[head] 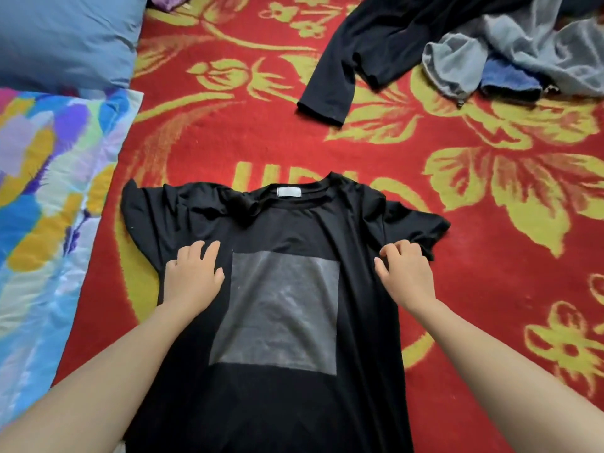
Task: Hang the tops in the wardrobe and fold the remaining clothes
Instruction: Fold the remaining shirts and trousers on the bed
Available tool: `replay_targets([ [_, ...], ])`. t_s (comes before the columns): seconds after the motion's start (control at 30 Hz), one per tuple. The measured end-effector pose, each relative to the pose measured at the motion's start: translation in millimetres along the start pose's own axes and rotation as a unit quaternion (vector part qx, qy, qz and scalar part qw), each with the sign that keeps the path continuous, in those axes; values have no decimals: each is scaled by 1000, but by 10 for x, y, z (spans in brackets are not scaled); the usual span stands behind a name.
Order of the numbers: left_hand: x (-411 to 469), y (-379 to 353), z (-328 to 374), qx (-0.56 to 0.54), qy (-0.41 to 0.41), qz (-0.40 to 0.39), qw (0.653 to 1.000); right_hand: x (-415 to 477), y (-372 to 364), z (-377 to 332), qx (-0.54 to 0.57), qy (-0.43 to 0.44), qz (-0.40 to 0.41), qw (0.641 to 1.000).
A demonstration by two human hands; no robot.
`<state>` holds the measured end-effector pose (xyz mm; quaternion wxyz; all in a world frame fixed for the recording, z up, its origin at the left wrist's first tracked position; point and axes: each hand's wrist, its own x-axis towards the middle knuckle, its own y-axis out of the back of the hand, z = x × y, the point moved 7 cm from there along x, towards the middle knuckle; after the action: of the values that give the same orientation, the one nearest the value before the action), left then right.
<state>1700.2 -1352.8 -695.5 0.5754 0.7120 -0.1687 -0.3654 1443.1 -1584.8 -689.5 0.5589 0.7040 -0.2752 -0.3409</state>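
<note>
Clearly early: my left hand (192,273) presses the black T-shirt (284,308) open-palmed, and my right hand (405,273) pinches its cloth by the sleeve. It lies spread under both hands. Beyond the right hand a heap of clothes (490,53) waits; nothing looks folded yet.

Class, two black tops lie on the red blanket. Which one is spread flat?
The near T-shirt with the grey square print; the long-sleeved top lies crumpled farther off.
</note>
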Motion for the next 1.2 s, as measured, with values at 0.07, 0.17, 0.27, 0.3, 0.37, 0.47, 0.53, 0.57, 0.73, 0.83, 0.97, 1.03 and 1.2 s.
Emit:
replay_targets([
  [0.07,230,12,-34,-16,19,-6,1000,307,-6,-45,-6,37,20,999],
  [0.17,543,31,-114,-68,47,-5,997,731,-47,-36,-11,29,23,999],
  [0.27,803,43,-161,-94,47,7,994,1079,-119,-32,-34,17,-2,999],
  [0.3,900,54,-172,-89,40,9,995,1182,-125,-33,-40,7,-14,999],
  [0.37,1114,48,-175,-50,19,-6,999,1340,-163,-33,-42,-18,-43,998],
  [0.47,1433,-3,-151,-30,14,-40,999,1471,-303,79,-27,-79,-112,990],
  [0.53,1632,-2,-139,-83,23,-29,996,1504,-355,170,-43,-92,-134,986],
  [0.57,1701,43,-166,-138,39,-3,990,1496,-311,233,-39,-106,-121,986],
  [0.73,2008,487,-408,-360,132,107,917,1445,19,479,-3,-179,17,984],
  [0.83,2046,483,-326,-293,162,104,937,1428,-119,427,-31,-194,-17,980],
  [0.97,1760,73,-22,-193,165,27,967,1261,-324,489,-29,-168,-70,983],
  [1.03,1531,-24,256,-155,78,55,983,1109,-222,704,19,-204,-5,979],
  [1.2,992,-267,959,-71,-99,97,988,667,-241,1367,219,-459,2,861],
])
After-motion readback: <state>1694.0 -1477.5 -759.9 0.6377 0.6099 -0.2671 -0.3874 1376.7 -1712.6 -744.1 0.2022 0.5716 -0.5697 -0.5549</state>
